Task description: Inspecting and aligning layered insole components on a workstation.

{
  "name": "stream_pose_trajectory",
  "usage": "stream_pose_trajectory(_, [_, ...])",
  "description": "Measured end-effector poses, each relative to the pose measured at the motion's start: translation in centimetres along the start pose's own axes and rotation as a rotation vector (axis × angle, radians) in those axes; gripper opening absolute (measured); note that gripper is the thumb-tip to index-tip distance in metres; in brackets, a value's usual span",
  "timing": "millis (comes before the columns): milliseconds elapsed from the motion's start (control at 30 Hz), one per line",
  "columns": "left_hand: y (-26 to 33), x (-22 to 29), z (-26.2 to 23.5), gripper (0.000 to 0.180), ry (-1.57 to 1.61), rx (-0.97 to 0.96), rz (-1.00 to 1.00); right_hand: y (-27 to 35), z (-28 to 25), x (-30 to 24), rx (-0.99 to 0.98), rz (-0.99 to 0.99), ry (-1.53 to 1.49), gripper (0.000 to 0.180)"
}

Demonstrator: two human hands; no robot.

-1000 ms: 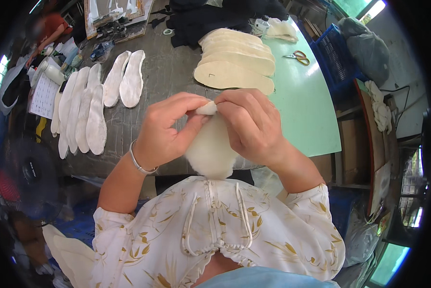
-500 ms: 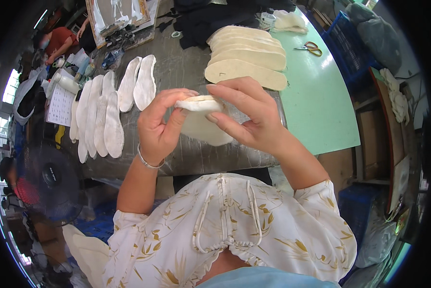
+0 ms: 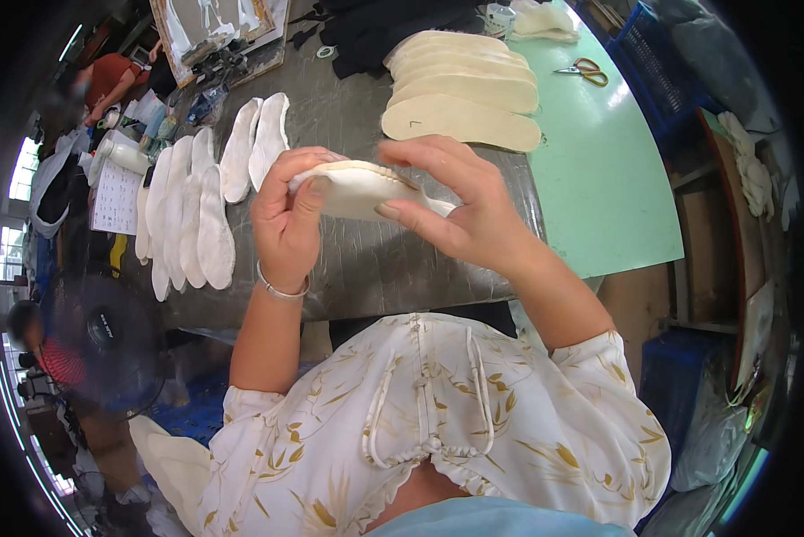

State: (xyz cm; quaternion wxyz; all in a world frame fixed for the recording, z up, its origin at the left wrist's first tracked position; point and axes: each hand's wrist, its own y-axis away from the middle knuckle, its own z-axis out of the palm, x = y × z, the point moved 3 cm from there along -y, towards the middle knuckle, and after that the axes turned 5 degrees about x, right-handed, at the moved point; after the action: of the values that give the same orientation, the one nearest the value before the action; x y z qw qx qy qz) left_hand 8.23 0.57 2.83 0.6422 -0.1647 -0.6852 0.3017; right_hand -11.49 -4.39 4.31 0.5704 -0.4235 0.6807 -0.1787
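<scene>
A cream-white insole (image 3: 355, 199) is held up above the dark table, its thick layered edge turned upward. My left hand (image 3: 287, 201) is closed round one end, with the thumb on the near face and the fingers behind. At the other side, my right hand (image 3: 460, 201) has the edge between its thumb and bent fingers; the thumb rests on the near face, and the fingertips' contact is partly hidden. Beyond my left hand lie a pair of fluffy white insoles (image 3: 268, 139) and, further left, several more white insoles (image 3: 214, 228) in an overlapping row.
A fanned stack of cream insole pieces (image 3: 460, 121) lies beyond my right hand. Scissors (image 3: 583, 72) rest on the green board (image 3: 599, 197). Dark cloth (image 3: 366, 40) lies at the back. A fan (image 3: 106, 331) stands left; another person (image 3: 115, 80) is at the far left.
The insole has turned so that more of its long edge and near face show. My left hand has shifted slightly left, and my right hand's fingers have moved along the edge.
</scene>
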Motion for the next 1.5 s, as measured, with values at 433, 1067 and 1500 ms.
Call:
stream_pose_trajectory(433, [2.6, -2.8, 1.0, 0.019, 0.207, 0.217, -0.202, 2.1, 2.1, 1.2, 0.19, -0.092, 0.126, 0.016])
stream_pose_trajectory(1067, [2.4, -6.2, -1.0, 0.026, 0.423, 0.399, -0.342, 5.3, 0.6, 3.9, 0.012, 0.441, -0.162, 0.048])
stream_pose_trajectory(1500, [1.1, -8.4, -7.0, 0.033, 0.727, 0.349, -0.354, 7.2, -5.7, 4.4, -0.144, 0.442, 0.049, 0.044])
